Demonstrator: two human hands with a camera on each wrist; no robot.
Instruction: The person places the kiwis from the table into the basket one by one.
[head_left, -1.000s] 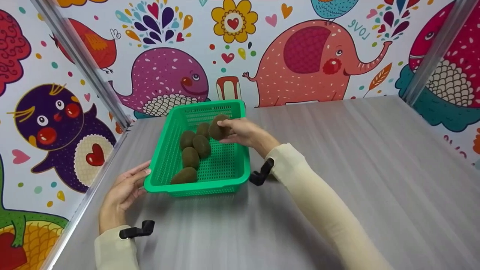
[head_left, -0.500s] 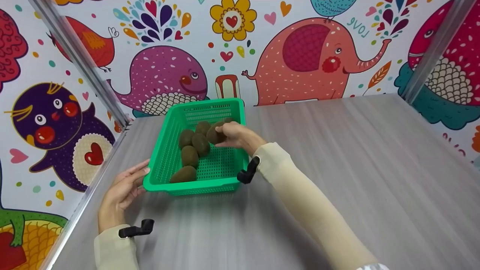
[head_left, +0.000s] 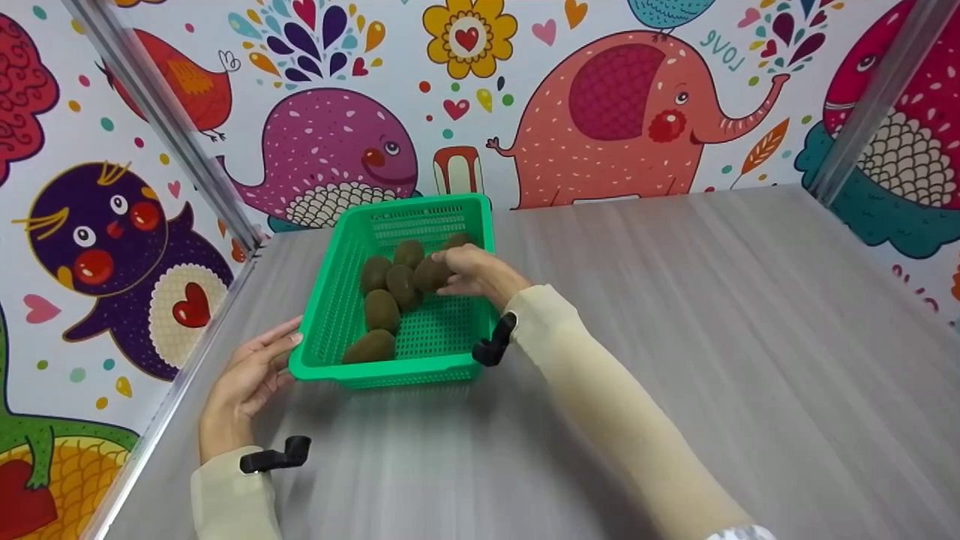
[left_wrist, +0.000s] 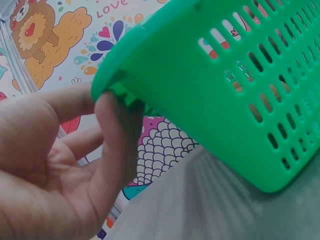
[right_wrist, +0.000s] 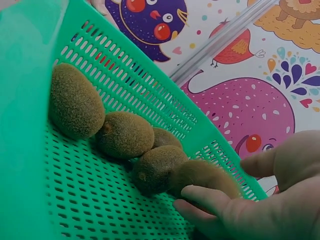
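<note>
A green plastic basket (head_left: 442, 366) with slotted sides stands on the table, several brown kiwis (head_left: 381, 311) lying inside. At its near left corner, my left hand (head_left: 244, 382) pinches the rim between thumb and fingers; the left wrist view shows the fingertips under the rim (left_wrist: 112, 65). My right hand (head_left: 480, 271) reaches in over the right side. Its fingers (right_wrist: 207, 197) touch one kiwi (right_wrist: 202, 175), while the thumb stands apart from it in the right wrist view. That kiwi rests against the others. Another kiwi (head_left: 457, 240) lies behind the right hand, partly hidden.
The grey wood-grain table (head_left: 675, 337) extends to the right and front of the basket. Printed cartoon walls (head_left: 600, 112) close off the back and sides, with metal corner posts (head_left: 165, 127). The back wall is close behind the basket.
My right hand has lowered a kiwi into the basket beside the others, and its thumb has come away from it. The left hand stays at the rim.
</note>
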